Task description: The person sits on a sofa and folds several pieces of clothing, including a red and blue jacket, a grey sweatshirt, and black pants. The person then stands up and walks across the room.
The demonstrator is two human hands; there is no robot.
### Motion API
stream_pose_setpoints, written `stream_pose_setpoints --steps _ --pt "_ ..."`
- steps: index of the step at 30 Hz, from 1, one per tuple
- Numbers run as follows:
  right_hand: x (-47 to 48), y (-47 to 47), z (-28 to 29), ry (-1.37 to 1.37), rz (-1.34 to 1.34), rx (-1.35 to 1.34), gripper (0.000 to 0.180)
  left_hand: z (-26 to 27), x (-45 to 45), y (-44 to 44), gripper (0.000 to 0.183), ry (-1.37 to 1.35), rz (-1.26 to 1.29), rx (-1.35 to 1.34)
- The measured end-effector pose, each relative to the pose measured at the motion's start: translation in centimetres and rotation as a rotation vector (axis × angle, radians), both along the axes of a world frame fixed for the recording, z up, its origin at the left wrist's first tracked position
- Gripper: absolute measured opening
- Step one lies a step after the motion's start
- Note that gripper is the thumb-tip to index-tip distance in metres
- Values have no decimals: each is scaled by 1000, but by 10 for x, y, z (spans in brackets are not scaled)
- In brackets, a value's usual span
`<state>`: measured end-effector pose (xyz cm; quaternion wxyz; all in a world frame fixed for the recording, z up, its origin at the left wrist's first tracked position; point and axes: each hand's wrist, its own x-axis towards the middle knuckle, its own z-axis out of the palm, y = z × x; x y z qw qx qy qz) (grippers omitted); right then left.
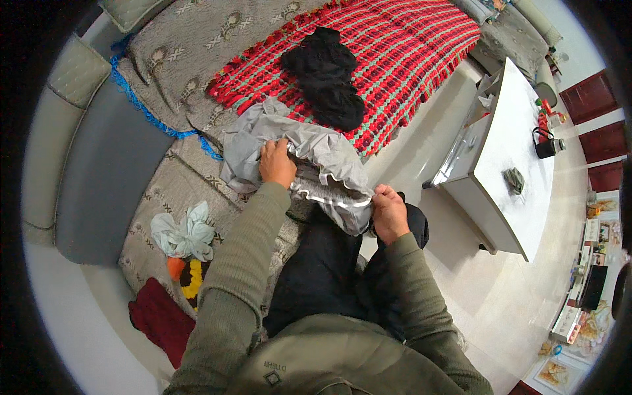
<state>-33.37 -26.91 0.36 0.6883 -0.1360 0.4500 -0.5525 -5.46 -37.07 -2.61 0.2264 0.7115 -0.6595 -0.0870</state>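
Observation:
Across my lap and the sofa edge lies a light grey cloth item point(318, 136) with a white gathered elastic edge, perhaps a fitted cover. Its opening faces me and shows a darker inside with a small white tag. My left hand point(277, 163) grips the elastic edge on the left side. At the right end of the opening, my right hand point(390, 213) pinches the same edge between thumb and fingers. Between the two hands the edge is stretched partly apart. Just beyond the cloth, a crumpled black garment point(323, 74) rests on a red striped woven blanket point(410, 44).
A pale plastic bag point(183, 231), a yellow and brown knitted piece point(193, 279) and a dark red cloth point(163, 318) lie left of me on the patterned sofa cover point(173, 98). To my right stands a white table point(518, 133) bearing a black strapped container point(545, 147) and a crumpled dark item point(514, 180).

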Motion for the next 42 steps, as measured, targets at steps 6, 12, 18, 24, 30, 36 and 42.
stream_pose_setpoints --steps 6,12,18,24,30,36,42 --pt "-11 -15 -16 -215 25 234 27 17 49 -10 14 514 -144 384" --pt "-14 -24 -38 539 312 39 16 106 63 13 28 1615 11 686" --pt "43 -1 24 1146 185 -640 29 148 78 35 32 1782 34 687" --pt "93 11 70 1215 450 -1076 44 222 49 66 32 1687 -191 695" --pt "78 10 76 1768 835 -1223 24 270 49 97 59 1152 -493 629" --pt "28 -19 155 1717 767 -1396 25 276 88 93 60 295 -419 140" --pt "19 -29 309 1804 683 -1638 21 330 129 48 34 -332 -418 -364"
